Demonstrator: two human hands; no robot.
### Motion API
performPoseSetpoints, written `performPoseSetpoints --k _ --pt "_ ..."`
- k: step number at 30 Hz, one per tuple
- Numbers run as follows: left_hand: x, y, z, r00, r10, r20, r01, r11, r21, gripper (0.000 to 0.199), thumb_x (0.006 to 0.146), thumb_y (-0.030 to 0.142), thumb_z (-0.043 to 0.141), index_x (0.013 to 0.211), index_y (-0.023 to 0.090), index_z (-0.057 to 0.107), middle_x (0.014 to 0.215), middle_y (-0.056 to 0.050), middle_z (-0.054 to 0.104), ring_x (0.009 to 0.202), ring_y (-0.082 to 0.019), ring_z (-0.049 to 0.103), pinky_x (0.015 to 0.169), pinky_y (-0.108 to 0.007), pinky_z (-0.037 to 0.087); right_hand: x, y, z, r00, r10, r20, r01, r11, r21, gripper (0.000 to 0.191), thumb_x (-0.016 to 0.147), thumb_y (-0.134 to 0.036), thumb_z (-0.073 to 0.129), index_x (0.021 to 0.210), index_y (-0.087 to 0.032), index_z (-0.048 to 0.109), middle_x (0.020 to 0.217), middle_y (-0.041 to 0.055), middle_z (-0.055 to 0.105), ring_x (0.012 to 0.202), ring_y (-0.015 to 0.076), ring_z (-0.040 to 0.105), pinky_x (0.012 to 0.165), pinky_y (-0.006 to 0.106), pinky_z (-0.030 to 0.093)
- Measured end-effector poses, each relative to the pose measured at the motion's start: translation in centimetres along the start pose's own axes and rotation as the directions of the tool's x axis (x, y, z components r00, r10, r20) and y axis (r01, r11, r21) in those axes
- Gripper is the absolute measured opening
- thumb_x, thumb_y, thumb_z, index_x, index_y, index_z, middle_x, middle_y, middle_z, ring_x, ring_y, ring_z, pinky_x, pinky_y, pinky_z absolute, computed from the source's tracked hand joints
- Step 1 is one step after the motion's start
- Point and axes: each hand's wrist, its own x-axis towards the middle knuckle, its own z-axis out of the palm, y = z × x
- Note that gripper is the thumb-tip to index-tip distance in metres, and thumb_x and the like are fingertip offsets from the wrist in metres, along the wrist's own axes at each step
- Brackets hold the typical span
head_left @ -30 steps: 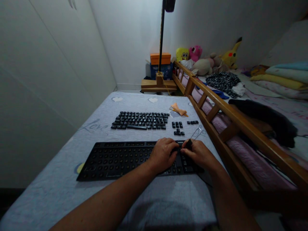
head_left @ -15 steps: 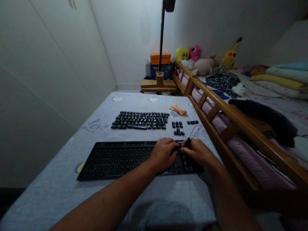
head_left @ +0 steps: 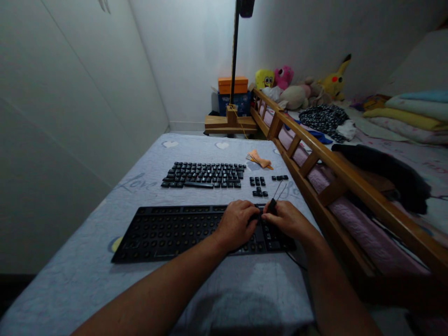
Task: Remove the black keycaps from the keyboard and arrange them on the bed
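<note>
A black keyboard (head_left: 171, 232), most of its keycaps off, lies across the cloth-covered table. My left hand (head_left: 239, 224) rests on its right part, fingers curled together near the top edge; anything under the fingertips is too small to tell. Just beside it, my right hand (head_left: 285, 218) pinches a small black-handled wire tool (head_left: 272, 204), its two thin wires pointing up and away. Behind the keyboard, loose black keycaps (head_left: 206, 175) stand in rows. Smaller groups of keycaps (head_left: 257, 181) sit to their right.
An orange cloth (head_left: 259, 159) lies near the table's far right. The wooden bed rail (head_left: 315, 154) runs along the right side. A black pole on a wooden base (head_left: 231, 122) stands beyond the table. The keyboard cable (head_left: 297, 261) curves off the right edge.
The wire tool in my right hand has tilted slightly and shifted a little to the left. My left hand has stayed in about the same place.
</note>
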Motion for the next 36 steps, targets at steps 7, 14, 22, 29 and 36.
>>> performPoseSetpoints --k 7,14,22,29,36 --pt "0.00 -0.09 0.07 1.000 -0.003 -0.001 0.003 1.000 0.006 0.020 0.083 0.016 0.062 0.102 0.020 0.067 0.104 -0.005 0.068 0.099 -0.023 0.061 0.089 -0.039 0.046 0.03 0.14 0.01 1.000 0.003 0.001 -0.003 1.000 0.012 0.011 0.080 -0.025 0.062 0.078 -0.018 0.070 0.073 0.0026 0.072 0.072 0.0189 0.066 0.065 0.026 0.044" --pt "0.00 -0.10 0.11 1.000 0.001 0.000 -0.001 1.000 0.007 0.019 0.083 0.015 0.061 0.101 0.020 0.067 0.103 -0.005 0.068 0.098 -0.023 0.060 0.089 -0.039 0.046 0.15 -0.07 -0.15 1.000 0.012 0.028 -0.012 1.000 0.016 0.014 0.080 -0.027 0.060 0.079 -0.018 0.071 0.074 0.0027 0.071 0.072 0.0191 0.066 0.066 0.027 0.044" --pt "-0.01 -0.10 0.07 1.000 0.006 -0.001 -0.006 1.000 0.007 0.020 0.083 0.015 0.061 0.102 0.020 0.067 0.104 -0.005 0.068 0.098 -0.023 0.060 0.089 -0.039 0.046 0.27 0.02 -0.33 1.000 0.017 0.022 -0.018 0.999 0.034 0.014 0.080 -0.027 0.061 0.079 -0.018 0.072 0.074 0.0029 0.073 0.073 0.0196 0.067 0.065 0.026 0.045" --pt "-0.07 -0.12 0.08 1.000 -0.005 0.009 0.005 1.000 0.013 0.021 0.083 0.015 0.061 0.103 0.020 0.067 0.105 -0.006 0.068 0.099 -0.023 0.060 0.089 -0.039 0.046 0.39 0.30 -0.18 0.999 0.043 0.000 -0.043 0.997 0.063 0.014 0.079 -0.028 0.062 0.077 -0.017 0.071 0.072 0.0028 0.073 0.070 0.0196 0.066 0.061 0.026 0.044" --pt "-0.07 0.00 0.02 1.000 0.003 -0.004 -0.003 1.000 -0.007 0.019 0.083 0.019 0.064 0.101 0.020 0.067 0.105 -0.006 0.068 0.099 -0.023 0.061 0.089 -0.039 0.046 -0.24 0.24 -0.10 0.999 0.024 -0.031 -0.020 0.993 0.116 0.016 0.081 -0.030 0.061 0.080 -0.018 0.070 0.075 0.0021 0.071 0.073 0.0187 0.065 0.066 0.027 0.046"
